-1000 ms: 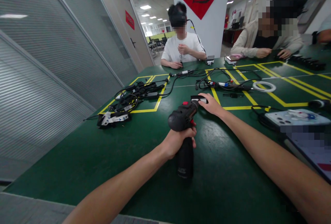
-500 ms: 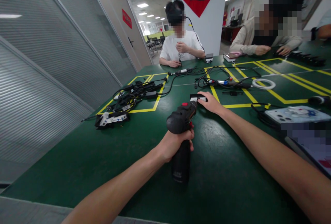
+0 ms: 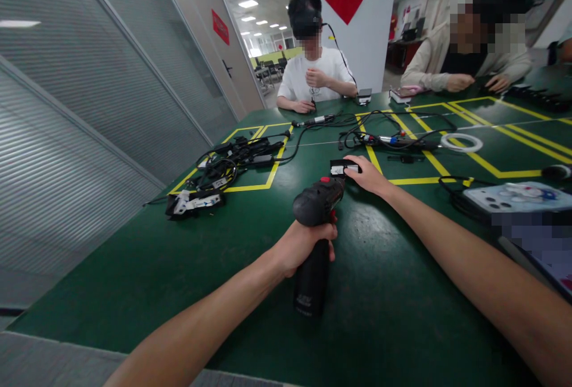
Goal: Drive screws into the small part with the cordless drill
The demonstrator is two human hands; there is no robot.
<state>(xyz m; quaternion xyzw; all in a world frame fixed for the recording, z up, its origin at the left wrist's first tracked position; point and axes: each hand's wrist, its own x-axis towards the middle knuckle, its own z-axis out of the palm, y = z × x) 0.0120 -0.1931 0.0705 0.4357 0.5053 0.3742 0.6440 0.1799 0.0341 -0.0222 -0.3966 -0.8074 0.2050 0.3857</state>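
My left hand (image 3: 308, 244) is wrapped round the grip of a black cordless drill (image 3: 316, 203) with a red switch on top. The drill stands upright over the green table (image 3: 214, 280), its nose pointing away from me. Just beyond the nose, my right hand (image 3: 364, 174) has its fingers closed on a small black piece with a white label (image 3: 338, 168), which lies low at the tabletop. The drill's tip is close to that piece; whether the two touch cannot be made out.
Tangled black cables and adapters (image 3: 241, 161) lie left, with a black-and-white part (image 3: 192, 202) in front. Mid-table are a long tool with a cable (image 3: 388, 140) and a white ring (image 3: 462, 143). A phone (image 3: 518, 196) lies right. Two people (image 3: 319, 71) sit across the table.
The drill's nose has dipped and shifted slightly right, toward the black piece. Both hands keep their hold, and the whole view has moved a little.
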